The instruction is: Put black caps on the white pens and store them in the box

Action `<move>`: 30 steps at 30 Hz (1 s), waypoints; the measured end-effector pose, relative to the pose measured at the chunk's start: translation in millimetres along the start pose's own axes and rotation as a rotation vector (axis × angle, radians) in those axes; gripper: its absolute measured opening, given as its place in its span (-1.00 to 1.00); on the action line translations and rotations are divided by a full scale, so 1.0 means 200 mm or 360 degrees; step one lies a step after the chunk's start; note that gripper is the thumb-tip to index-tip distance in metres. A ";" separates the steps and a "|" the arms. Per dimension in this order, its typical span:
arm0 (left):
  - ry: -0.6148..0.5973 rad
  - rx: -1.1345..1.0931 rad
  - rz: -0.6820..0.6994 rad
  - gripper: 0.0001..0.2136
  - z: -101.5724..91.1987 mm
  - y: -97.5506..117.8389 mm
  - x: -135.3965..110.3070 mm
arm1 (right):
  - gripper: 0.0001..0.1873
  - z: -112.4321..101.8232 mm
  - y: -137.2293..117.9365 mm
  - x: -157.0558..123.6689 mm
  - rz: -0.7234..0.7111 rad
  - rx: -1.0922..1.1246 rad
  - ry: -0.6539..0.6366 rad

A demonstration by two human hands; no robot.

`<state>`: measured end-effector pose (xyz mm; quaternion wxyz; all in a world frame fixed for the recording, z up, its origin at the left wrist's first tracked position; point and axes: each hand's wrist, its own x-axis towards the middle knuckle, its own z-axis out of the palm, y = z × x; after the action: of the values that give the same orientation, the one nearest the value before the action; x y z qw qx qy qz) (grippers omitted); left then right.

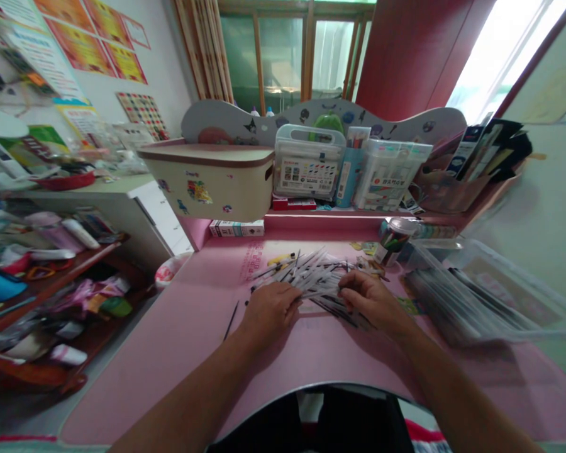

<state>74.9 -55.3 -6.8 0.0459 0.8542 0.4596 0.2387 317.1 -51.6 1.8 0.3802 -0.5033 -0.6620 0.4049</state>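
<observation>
A heap of thin pens (314,275), white and black, lies in the middle of the pink desk (179,340). My left hand (270,309) rests on the heap's left edge, its fingers curled round some of the pens. At the heap's right side, my right hand (371,299) has its fingers bent and pinched on a few pens. One black pen (231,319) lies apart to the left of my left hand.
A clear plastic box (481,296) with more pens stands at the right. A round tin (392,239) sits behind the heap. On the shelf behind are a cream storage box (212,179) and marker cases (306,162). A cluttered shelf unit (51,277) stands left.
</observation>
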 end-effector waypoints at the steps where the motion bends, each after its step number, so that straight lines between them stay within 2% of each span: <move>1: -0.0003 -0.0001 0.0002 -0.88 0.00 0.00 0.00 | -0.89 0.00 0.00 0.00 0.0023 -0.0028 0.0004; 6: 0.0004 -0.0022 0.0021 -0.89 -0.01 0.01 0.00 | -0.58 0.01 0.05 0.00 -0.0010 -0.0198 0.0033; 8: 0.0014 -0.0002 0.0022 -0.90 -0.01 0.01 0.00 | -0.64 0.02 0.05 0.00 -0.0015 -0.0097 0.0049; 11: 0.0013 0.0045 0.0023 -0.90 0.00 0.01 0.01 | -0.89 0.03 0.03 -0.01 -0.0017 0.0063 0.0048; 13: -0.0011 0.0061 0.0012 -0.89 0.00 0.01 0.01 | -0.92 0.03 0.01 -0.01 -0.0018 0.0037 0.0028; 17: -0.0092 0.0060 -0.0036 -0.87 0.00 0.01 0.01 | -0.90 0.03 -0.01 -0.01 -0.0020 -0.0131 0.0040; 20: -0.0078 0.0027 -0.0026 -0.85 -0.01 0.01 0.01 | -0.86 0.03 0.02 0.00 -0.0051 -0.0194 0.0057; 26: 0.0065 -0.0022 -0.0007 -0.86 -0.01 0.00 0.01 | -0.57 0.05 0.05 0.02 0.0003 -0.0199 0.0056; 28: 0.0086 -0.0057 -0.0023 -0.87 -0.01 -0.01 0.01 | -0.66 0.06 0.05 0.01 -0.0029 -0.0104 0.0073; 30: 0.0098 -0.0079 -0.0043 -0.87 -0.02 -0.01 0.01 | -0.83 0.06 0.05 0.01 -0.0094 -0.0009 0.0062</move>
<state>73.6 -52.7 -3.2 0.0561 0.8388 0.4663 0.2755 309.2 -49.9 -11.5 0.4033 -0.4924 -0.6702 0.3818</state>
